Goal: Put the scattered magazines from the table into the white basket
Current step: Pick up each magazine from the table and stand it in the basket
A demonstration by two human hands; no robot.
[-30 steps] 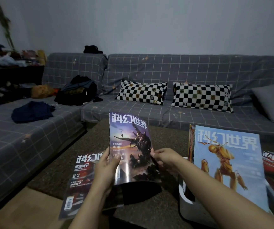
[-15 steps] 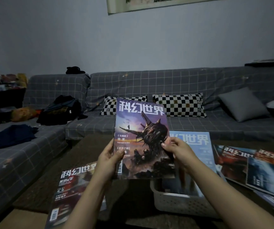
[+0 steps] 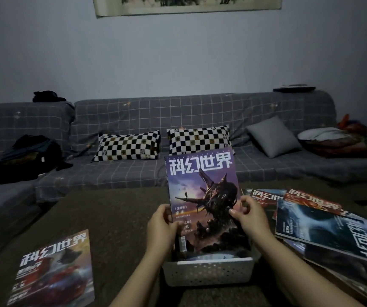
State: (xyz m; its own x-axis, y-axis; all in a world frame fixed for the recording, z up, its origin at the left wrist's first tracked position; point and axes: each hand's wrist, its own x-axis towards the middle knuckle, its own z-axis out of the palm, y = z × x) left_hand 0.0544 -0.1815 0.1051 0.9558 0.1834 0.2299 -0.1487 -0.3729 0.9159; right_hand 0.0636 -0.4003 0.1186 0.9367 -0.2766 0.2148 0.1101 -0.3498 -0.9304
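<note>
A purple magazine point(image 3: 202, 187) with a spaceship cover stands upright, its lower edge down inside the white basket point(image 3: 209, 271) at the table's front. My left hand point(image 3: 161, 229) grips its left edge and my right hand point(image 3: 250, 216) grips its right edge. A red-covered magazine point(image 3: 54, 269) lies flat on the dark table point(image 3: 116, 213) at the front left. Several more magazines point(image 3: 324, 224) lie overlapped in a loose pile to the right of the basket. What else the basket holds is hidden behind the purple magazine.
A grey checked sofa point(image 3: 134, 171) runs behind and left of the table, with two chequered pillows point(image 3: 127, 145), a grey cushion point(image 3: 273, 136) and a dark bag point(image 3: 25, 158) on it. Folded cloth point(image 3: 331, 140) sits at the far right.
Both hands carried the purple magazine to the right, over the basket, and lowered its bottom edge into it. The view has swung right and upward.
</note>
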